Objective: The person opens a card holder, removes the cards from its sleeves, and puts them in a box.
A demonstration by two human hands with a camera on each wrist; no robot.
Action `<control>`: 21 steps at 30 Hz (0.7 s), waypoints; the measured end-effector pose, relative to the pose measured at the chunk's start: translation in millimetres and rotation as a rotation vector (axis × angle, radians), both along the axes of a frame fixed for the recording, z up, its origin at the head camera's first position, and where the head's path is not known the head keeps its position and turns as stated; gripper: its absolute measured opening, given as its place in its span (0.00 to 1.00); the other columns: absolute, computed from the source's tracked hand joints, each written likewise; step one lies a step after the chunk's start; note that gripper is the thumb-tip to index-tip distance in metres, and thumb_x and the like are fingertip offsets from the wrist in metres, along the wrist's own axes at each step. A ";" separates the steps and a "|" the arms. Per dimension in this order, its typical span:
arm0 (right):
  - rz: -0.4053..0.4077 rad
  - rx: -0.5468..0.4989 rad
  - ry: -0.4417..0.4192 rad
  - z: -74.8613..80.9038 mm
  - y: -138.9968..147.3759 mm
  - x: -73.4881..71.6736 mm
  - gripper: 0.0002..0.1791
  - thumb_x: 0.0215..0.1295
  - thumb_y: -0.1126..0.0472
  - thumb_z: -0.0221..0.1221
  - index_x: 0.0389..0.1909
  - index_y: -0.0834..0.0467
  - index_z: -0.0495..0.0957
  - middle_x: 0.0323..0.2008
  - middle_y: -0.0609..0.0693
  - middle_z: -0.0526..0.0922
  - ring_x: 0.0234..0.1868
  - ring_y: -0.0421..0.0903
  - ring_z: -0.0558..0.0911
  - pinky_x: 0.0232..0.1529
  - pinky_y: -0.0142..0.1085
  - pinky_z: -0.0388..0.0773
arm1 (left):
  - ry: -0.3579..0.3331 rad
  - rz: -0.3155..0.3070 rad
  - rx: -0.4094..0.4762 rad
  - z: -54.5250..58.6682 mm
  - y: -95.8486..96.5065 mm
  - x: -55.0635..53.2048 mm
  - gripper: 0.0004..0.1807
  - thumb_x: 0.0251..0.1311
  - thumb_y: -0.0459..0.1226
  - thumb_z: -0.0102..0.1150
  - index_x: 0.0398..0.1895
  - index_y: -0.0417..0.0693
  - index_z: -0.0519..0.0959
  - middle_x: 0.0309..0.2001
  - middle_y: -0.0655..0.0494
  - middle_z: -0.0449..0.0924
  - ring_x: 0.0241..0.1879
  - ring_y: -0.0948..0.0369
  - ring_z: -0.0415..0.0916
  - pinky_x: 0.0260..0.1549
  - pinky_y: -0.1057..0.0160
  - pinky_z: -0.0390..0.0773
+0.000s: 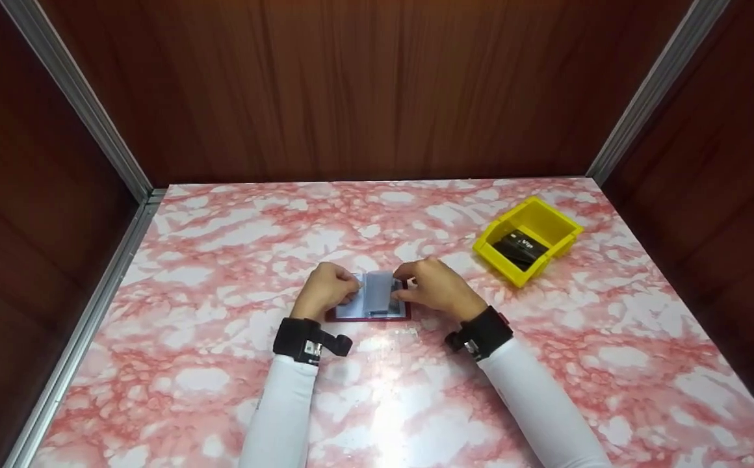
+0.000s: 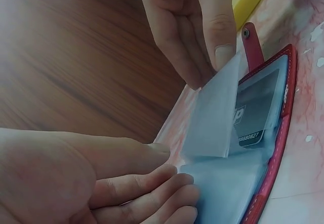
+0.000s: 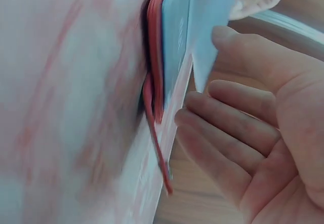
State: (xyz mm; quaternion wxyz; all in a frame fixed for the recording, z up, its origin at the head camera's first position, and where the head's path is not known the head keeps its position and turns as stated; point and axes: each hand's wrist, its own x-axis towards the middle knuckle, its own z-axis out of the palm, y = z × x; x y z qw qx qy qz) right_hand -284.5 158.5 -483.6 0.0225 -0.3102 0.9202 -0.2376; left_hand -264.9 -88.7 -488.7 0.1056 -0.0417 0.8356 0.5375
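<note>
A small red-edged card holder (image 1: 369, 319) lies spread on the table, with clear plastic sleeves inside. One translucent sleeve (image 2: 212, 112) stands raised at a slant, and beneath it a dark card (image 2: 258, 107) with pale digits shows in a pocket. My right hand (image 1: 439, 288) is at the holder's right side, its thumb tip at the raised sleeve's edge and the fingers spaced apart from the thumb. At the left side, my left hand (image 1: 328, 289) has loosely bent fingers at the left sleeve (image 2: 217, 191), holding nothing between them. A red snap strap (image 2: 253, 46) sticks out from the holder.
A yellow bin (image 1: 562, 244) with black cards (image 1: 521, 248) inside stands at the back right of the red-and-white marbled table (image 1: 221, 383). Dark wood-grain panels (image 1: 364, 91) rise behind and at both sides, joined by metal rails.
</note>
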 end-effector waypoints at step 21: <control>0.124 0.143 0.133 -6.4 -75.5 5.7 0.05 0.64 0.64 0.74 0.39 0.58 0.91 0.40 0.52 0.93 0.41 0.48 0.89 0.47 0.46 0.90 | -0.009 0.108 0.049 1.5 -31.5 -1.2 0.10 0.68 0.27 0.60 0.45 0.33 0.87 0.28 0.53 0.81 0.28 0.62 0.78 0.26 0.66 0.82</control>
